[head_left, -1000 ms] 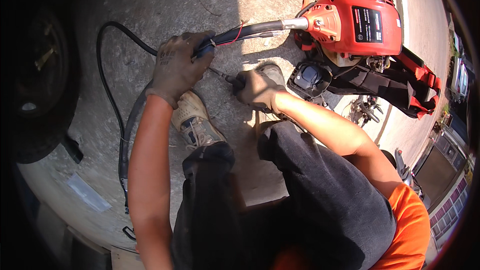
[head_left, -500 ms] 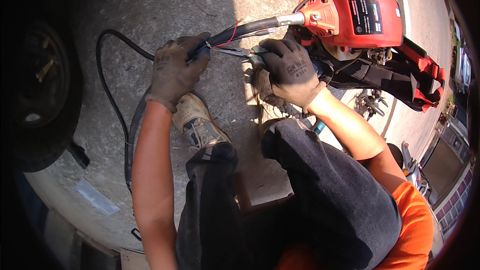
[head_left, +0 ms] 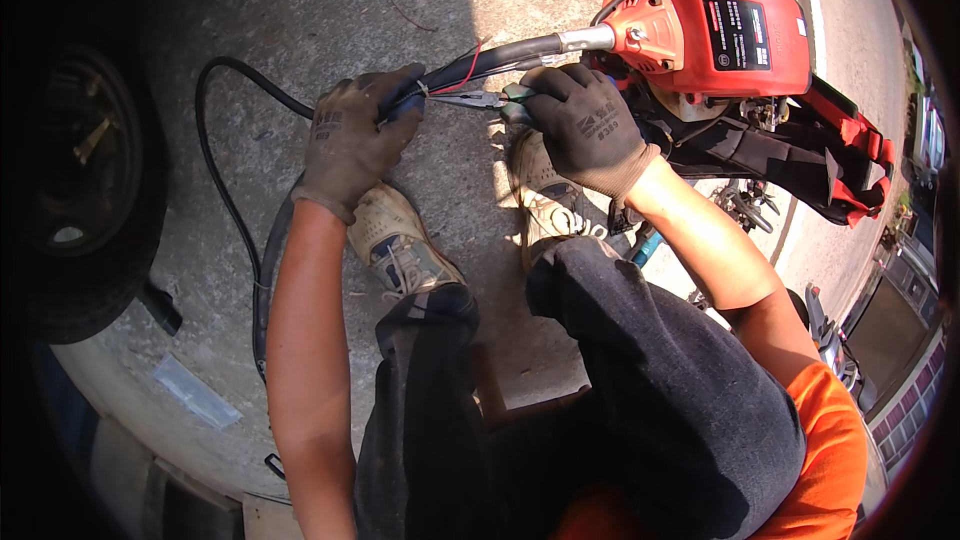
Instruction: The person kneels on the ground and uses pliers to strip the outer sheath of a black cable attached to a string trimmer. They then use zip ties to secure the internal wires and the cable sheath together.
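In a dark work glove, my left hand (head_left: 358,135) is closed around a black flexible shaft hose (head_left: 505,55) and the thin cable beside it. My gloved right hand (head_left: 590,125) grips green-handled long-nose pliers (head_left: 478,99). The pliers' tips reach a small wire tie (head_left: 424,89) at the hose, right beside my left fingers. A red wire (head_left: 470,68) curves up from that spot. The hose runs right to a metal collar (head_left: 588,37) on a red engine unit (head_left: 735,25).
A black-and-red harness (head_left: 780,155) lies below the engine. To the left stands a wheel with a dark tyre (head_left: 140,240), and a black cable (head_left: 205,140) loops beside it. A clear plastic bag (head_left: 195,392) lies on the concrete. My shoes (head_left: 395,240) are under my hands.
My right hand with the pliers has turned slightly and shifted a little to the right. My left hand stays at the same place on the hose.
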`<move>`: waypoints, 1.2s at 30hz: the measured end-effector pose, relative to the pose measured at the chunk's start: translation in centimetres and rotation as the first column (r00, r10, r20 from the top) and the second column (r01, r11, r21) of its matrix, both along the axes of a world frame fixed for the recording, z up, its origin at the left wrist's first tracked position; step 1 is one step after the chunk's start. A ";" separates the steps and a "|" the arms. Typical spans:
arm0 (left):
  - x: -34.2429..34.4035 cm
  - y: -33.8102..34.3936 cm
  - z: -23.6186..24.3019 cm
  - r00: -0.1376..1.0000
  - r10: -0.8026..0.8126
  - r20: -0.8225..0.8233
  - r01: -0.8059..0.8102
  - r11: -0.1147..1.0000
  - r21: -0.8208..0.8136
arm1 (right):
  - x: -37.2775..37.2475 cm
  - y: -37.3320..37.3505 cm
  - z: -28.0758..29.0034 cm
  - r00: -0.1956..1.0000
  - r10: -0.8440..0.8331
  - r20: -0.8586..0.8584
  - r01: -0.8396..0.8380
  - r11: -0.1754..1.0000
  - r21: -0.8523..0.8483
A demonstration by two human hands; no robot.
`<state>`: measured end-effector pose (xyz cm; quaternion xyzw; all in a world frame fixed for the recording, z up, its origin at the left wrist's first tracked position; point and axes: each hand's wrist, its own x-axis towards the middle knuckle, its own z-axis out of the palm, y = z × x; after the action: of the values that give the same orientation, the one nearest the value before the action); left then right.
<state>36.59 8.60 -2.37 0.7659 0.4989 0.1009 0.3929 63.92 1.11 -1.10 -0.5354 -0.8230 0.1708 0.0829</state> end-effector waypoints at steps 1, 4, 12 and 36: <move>-0.1 0.0 0.0 1.000 -0.004 -0.004 0.004 1.000 0.019 | 0.1 0.1 -0.3 1.000 0.014 0.013 -0.014 0.999 0.029; -0.1 -0.1 -0.3 1.000 -0.003 -0.003 0.003 0.999 0.044 | 0.5 0.7 0.2 0.998 0.062 -0.013 -0.061 0.998 0.029; 0.1 0.0 1.0 0.997 0.043 0.071 -0.035 0.993 -0.117 | 0.6 1.4 1.5 0.990 0.098 -0.103 -0.096 0.995 0.023; -0.3 1.4 1.4 0.978 0.061 0.201 0.030 0.907 -0.420 | -0.4 1.8 3.6 0.997 0.070 -0.014 -0.071 0.993 -0.094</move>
<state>36.31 9.97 -1.00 0.6444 0.4708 0.0741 0.5979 63.55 2.87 2.48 -0.5086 -0.8318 0.2151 0.0562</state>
